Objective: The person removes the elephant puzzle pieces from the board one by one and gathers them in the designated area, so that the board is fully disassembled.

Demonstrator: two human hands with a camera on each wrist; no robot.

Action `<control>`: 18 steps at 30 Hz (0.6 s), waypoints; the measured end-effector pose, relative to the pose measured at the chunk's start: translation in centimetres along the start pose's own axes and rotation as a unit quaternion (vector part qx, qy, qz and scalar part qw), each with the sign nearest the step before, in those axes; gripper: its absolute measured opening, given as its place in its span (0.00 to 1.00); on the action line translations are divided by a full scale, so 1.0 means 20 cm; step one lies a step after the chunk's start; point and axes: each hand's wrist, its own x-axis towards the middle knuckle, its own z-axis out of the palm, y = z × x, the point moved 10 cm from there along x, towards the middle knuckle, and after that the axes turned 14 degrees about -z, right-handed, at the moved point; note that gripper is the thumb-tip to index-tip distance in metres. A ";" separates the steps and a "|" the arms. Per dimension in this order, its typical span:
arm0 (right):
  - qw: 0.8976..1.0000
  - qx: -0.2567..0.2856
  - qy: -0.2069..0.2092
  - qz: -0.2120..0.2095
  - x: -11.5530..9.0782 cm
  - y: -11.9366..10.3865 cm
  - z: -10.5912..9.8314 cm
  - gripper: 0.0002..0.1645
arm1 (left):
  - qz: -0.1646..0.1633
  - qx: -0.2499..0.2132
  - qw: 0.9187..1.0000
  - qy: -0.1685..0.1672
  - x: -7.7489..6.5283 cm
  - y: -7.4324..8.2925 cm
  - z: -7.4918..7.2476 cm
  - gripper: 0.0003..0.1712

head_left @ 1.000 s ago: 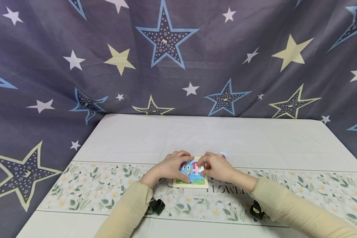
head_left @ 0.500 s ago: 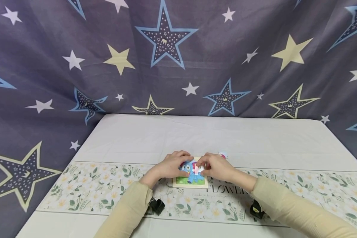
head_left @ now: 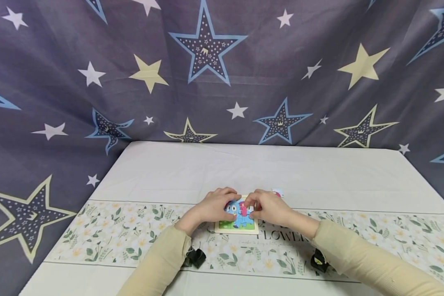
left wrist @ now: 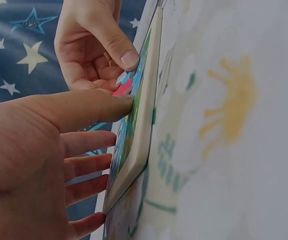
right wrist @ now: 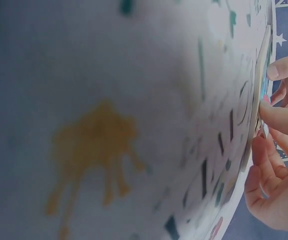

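A small framed jigsaw puzzle (head_left: 237, 231) with a blue cartoon creature on green grass lies on the table. My left hand (head_left: 213, 205) rests over its left part. In the left wrist view the thumb (left wrist: 96, 107) presses on the picture, and the straight fingers reach the frame's edge (left wrist: 142, 145). At the puzzle's right side my right hand (head_left: 269, 207) pinches a pink puzzle piece (head_left: 243, 210) between thumb and forefinger, low over the picture. The palm hides part of the frame's right edge. From the right wrist, the right hand (right wrist: 279, 170) shows fingertips right at the frame.
Another loose puzzle piece (head_left: 278, 192) lies behind the right hand. A floral printed strip (head_left: 133, 230) with lettering runs across the white table (head_left: 192, 168). Behind the table hangs a dark star-patterned cloth (head_left: 214, 98).
The left thumb has moved up off the picture's lower middle, uncovering the creature's legs. The pinched piece has tilted and looks darker pink. The right hand stays almost in place.
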 end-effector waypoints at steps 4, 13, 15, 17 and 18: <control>1.000 0.003 -0.001 0.000 0.00 0.00 0.00 0.11 | 0.003 -0.003 1.000 0.001 0.00 0.00 0.00 0.35; 1.000 0.021 -0.008 -0.009 0.00 0.00 0.00 0.11 | 0.006 -0.011 1.000 -0.001 -0.01 0.00 -0.01 0.35; 1.000 0.027 -0.008 -0.010 0.00 -0.01 0.00 0.11 | 0.006 -0.010 1.000 -0.001 -0.01 0.00 -0.01 0.34; 0.999 0.031 -0.007 -0.011 0.00 -0.01 -0.01 0.11 | 0.005 -0.007 1.000 -0.002 -0.01 0.00 0.00 0.34; 0.999 0.033 -0.008 -0.011 -0.01 -0.01 -0.01 0.11 | 0.005 -0.007 1.000 -0.001 0.00 0.00 0.00 0.34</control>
